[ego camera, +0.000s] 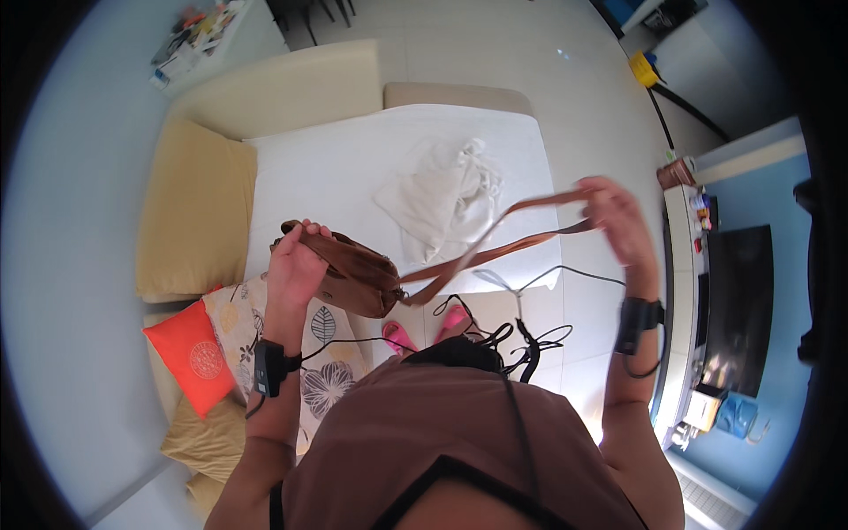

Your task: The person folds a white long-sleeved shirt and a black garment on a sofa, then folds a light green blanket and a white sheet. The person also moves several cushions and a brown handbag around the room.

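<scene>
My left hand [296, 265] grips the top of a brown handbag [358, 281] at its far left end, over the edge of the sofa seat. The bag's long brown strap [503, 252] runs from its right end out to my right hand [613, 215]. My right hand holds the strap's loop raised and stretched to the right, above the floor beside the seat. A crumpled white cloth [450, 192] lies on the white-covered sofa seat [318, 165], beyond the strap. Both wrists carry black strapped devices with cables.
A tan cushion [199, 212], an orange cushion [195, 358] and a floral-patterned cloth [331, 391] are on the sofa at left. Black cables [523, 344] hang before my body. A television [739, 311] and a white cabinet [679, 265] stand at right.
</scene>
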Demonstrator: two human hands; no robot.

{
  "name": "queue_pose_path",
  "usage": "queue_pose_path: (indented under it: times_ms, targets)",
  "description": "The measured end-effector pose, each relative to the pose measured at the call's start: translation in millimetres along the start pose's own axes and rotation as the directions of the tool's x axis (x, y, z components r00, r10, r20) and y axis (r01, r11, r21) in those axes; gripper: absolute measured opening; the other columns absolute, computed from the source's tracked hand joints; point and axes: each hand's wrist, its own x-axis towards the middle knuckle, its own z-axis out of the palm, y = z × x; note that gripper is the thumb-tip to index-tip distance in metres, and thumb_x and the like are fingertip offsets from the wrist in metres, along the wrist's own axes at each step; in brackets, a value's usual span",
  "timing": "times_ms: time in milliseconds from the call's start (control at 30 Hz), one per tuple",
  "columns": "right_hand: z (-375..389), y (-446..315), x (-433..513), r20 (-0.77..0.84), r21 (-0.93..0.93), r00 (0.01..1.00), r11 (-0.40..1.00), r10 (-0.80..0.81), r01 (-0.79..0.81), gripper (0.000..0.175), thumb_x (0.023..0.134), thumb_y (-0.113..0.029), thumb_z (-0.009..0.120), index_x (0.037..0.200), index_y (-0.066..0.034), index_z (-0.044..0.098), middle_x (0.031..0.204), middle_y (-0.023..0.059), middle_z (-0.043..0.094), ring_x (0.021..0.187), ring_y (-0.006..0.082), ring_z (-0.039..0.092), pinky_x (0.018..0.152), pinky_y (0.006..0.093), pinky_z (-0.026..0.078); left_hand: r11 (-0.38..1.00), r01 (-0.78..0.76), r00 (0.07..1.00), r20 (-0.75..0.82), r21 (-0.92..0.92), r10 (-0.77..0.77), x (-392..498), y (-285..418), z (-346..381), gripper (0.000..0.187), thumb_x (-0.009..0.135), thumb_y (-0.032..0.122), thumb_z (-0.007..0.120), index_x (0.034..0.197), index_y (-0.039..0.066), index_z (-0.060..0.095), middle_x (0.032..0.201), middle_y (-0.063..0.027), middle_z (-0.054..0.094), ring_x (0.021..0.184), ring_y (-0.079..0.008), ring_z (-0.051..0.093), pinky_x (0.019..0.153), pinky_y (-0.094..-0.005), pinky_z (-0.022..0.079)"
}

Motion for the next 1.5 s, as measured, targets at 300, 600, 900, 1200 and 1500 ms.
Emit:
queue_pose_path:
  times_ms: [300, 600, 900, 1200, 1500]
  targets:
    - [-123.3, -8.0, -99.4, -0.179, 0.547, 0.949, 0.776, -0.258, 0.314, 0.051, 0.086, -0.023, 0.058, 0.13, -0.0031, 0.04, 0.096, 0.0054, 0.05, 0.081, 0.0093, 0.046, 0.08, 0.0254, 0.039, 0.971, 0.135, 0.989, 0.025, 0.2, -0.143, 66.6, -132.0, 72.0, 0.011, 0.089, 0.012, 0.049, 0.095, 0.003, 0.049, 0.086, -0.0059, 0.051, 0.087, -0.0221, 0.05, 0.086, -0.0325, 0.04]
    - [-291.3, -38.1, -88.9, 0.045, -0.909, 0.789, 0.302, -0.613, 0.286, 0.032, 0.073, -0.002, 0.065, 0.104, -0.0072, 0.057, 0.076, 0.0037, 0.047, 0.073, 0.0128, 0.05, 0.064, 0.0274, 0.04, 0.915, 0.204, 0.965, 0.089, 0.348, -0.249, 186.5, -303.3, 158.0, 0.016, 0.091, 0.013, 0.045, 0.102, 0.003, 0.049, 0.088, -0.0038, 0.05, 0.085, -0.0207, 0.051, 0.088, -0.035, 0.04]
    - [-432.5, -9.6, -64.8, 0.007, -0.045, 0.946, 0.945, -0.325, 0.325, 0.043, 0.094, -0.039, 0.041, 0.108, -0.0013, 0.057, 0.085, 0.0092, 0.064, 0.077, 0.0164, 0.063, 0.07, 0.0271, 0.049, 0.936, 0.315, 0.936, 0.11, 0.155, -0.333, 320.9, -462.6, 244.7, 0.021, 0.088, 0.011, 0.051, 0.104, -0.001, 0.051, 0.109, -0.0112, 0.056, 0.11, -0.0258, 0.049, 0.095, -0.0376, 0.038]
    - [-591.7, -19.2, 56.2, 0.136, 0.388, 0.944, 0.893, -0.301, 0.229, 0.035, 0.095, -0.017, 0.044, 0.123, 0.0024, 0.048, 0.103, 0.0119, 0.061, 0.098, 0.0187, 0.059, 0.088, 0.0334, 0.047, 0.959, 0.246, 0.965, 0.06, 0.142, -0.256, 475.2, -581.2, 327.0, 0.024, 0.085, 0.013, 0.056, 0.104, 0.0, 0.049, 0.113, -0.0149, 0.054, 0.11, -0.0295, 0.049, 0.099, -0.0422, 0.037]
    - [-776.2, -53.6, 199.4, 0.34, 0.661, 0.879, 0.75, -0.334, 0.029, 0.035, 0.087, -0.012, 0.051, 0.12, -0.0012, 0.046, 0.098, 0.0078, 0.056, 0.076, 0.0111, 0.054, 0.065, 0.0226, 0.043, 0.957, 0.243, 0.966, 0.049, 0.159, -0.253, 679.4, -652.7, 439.5, 0.038, 0.086, 0.02, 0.057, 0.117, 0.003, 0.042, 0.127, -0.0147, 0.044, 0.119, -0.028, 0.041, 0.102, -0.0393, 0.031]
